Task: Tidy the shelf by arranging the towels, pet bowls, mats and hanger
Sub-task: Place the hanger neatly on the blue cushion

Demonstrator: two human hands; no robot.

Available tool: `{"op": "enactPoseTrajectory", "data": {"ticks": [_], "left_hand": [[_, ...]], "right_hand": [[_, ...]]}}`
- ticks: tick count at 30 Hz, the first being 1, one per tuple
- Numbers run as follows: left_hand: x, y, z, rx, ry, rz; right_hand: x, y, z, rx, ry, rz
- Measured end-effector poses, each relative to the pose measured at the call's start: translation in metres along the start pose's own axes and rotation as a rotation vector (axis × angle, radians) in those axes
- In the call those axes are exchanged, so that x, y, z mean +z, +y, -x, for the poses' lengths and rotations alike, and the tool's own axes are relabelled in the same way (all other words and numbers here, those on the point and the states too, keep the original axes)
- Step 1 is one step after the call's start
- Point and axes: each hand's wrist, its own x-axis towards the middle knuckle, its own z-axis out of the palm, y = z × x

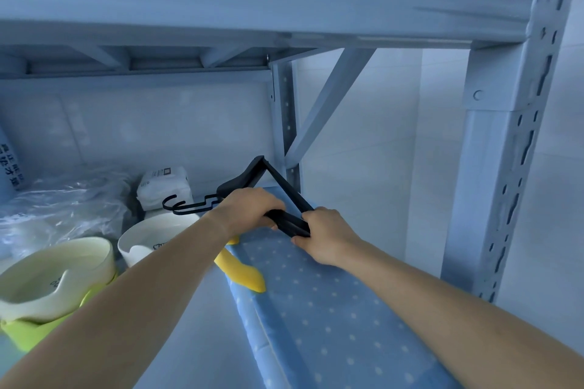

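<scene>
Fingers [273,205] of our left hand [249,208] are curled over the middle of the black hanger [286,188] and clamp it from above. Our right hand [325,234] pinches the hanger's near end, thumb underneath and the other fingers [311,215] wrapped over the top. We hold the hanger at the far right of the shelf [196,309], over the far end of the blue dotted mat [316,294]; we cannot tell whether it touches the mat. Its two arms meet in a corner pointing up towards the back upright, and its hook [177,205] sticks out to the left, over the white bowl [142,238].

Lengthwise along the right side of the shelf lies the mat, running from near us to the back. A yellow piece [243,271] rests at its left edge, partly under our left forearm. Left of the white bowl, a cream bowl [63,271] sits in a lime-green base [28,331]. Behind the bowls we see a white packet [164,183] and a crumpled clear plastic bag [63,205]. A perforated metal post [505,167] stands at the right.
</scene>
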Motion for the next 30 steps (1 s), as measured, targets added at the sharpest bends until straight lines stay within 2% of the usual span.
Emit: {"op": "enactPoseTrajectory", "data": {"ticks": [6,13,19,30], "left_hand": [[0.002,-0.020,0.007,-0.018,0.014,0.051],[0.005,-0.027,0.007,-0.012,0.035,0.052],[0.010,-0.032,0.007,-0.022,0.050,0.045],[0.021,-0.037,0.011,-0.013,0.112,0.052]], "right_hand": [[0.002,-0.001,-0.004,-0.001,-0.003,-0.035],[-0.001,0.000,0.006,-0.046,0.116,-0.082],[0.002,0.009,0.016,-0.051,0.117,0.004],[0.008,0.016,0.015,-0.089,0.136,-0.051]]}}
